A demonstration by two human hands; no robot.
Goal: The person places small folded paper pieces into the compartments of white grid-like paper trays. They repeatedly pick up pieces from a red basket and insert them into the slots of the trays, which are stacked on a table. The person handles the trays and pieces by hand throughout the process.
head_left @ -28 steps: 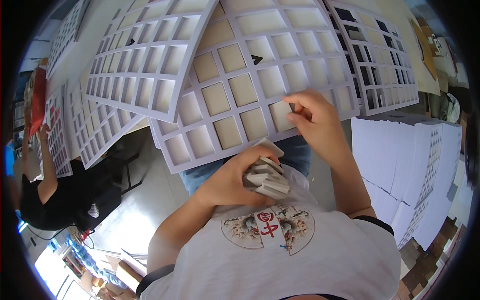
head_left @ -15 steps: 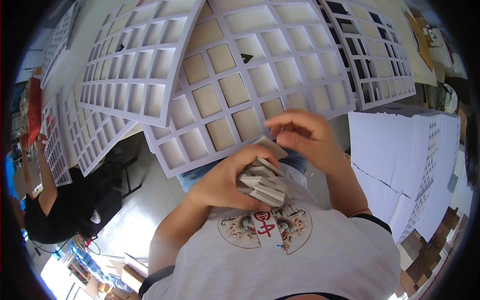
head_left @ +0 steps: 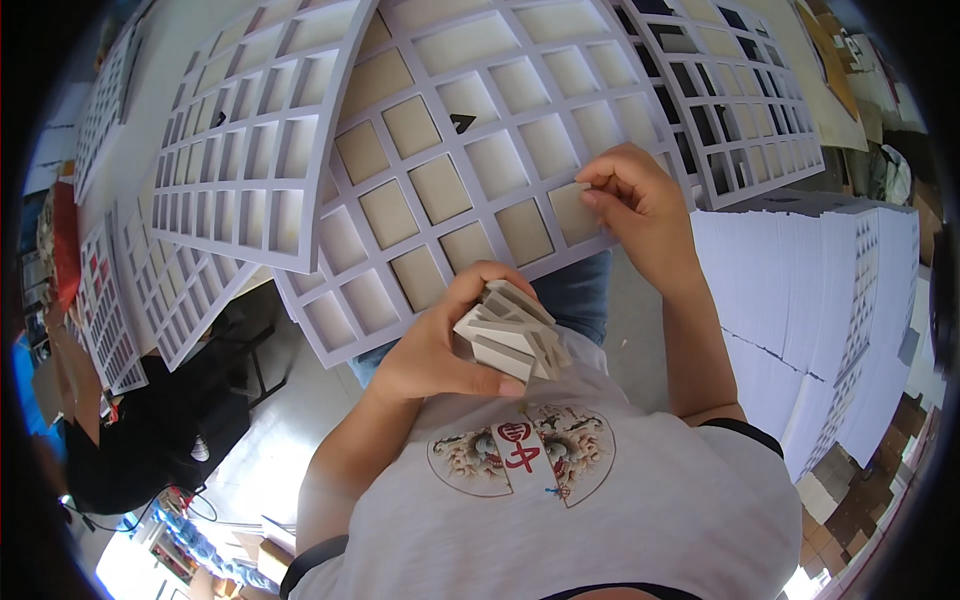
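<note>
My left hand (head_left: 435,345) is closed around a stack of small beige board pieces (head_left: 507,335), held loosely fanned in front of my shirt. Ahead of it lies a white grid tray (head_left: 492,205) with many square compartments. Several compartments have darker beige squares in them, one of them a beige square (head_left: 525,233) near the front edge. With thumb and fingers pinched, my right hand (head_left: 640,205) grips the upper right edge of another beige board piece (head_left: 574,212), which lies in a front compartment. A small black triangular piece (head_left: 462,123) rests on the same tray.
Another white grid frame (head_left: 310,190) overlaps the tray's left side. A third grid (head_left: 735,110) with dark openings lies to the right. Tall stacked white frames (head_left: 760,300) stand at my right. A person in black (head_left: 150,430) is at the far left.
My right hand has moved from beside the stack forward and right onto the tray, bringing a beige piece into a front compartment. The left hand with the stack has shifted slightly left.
</note>
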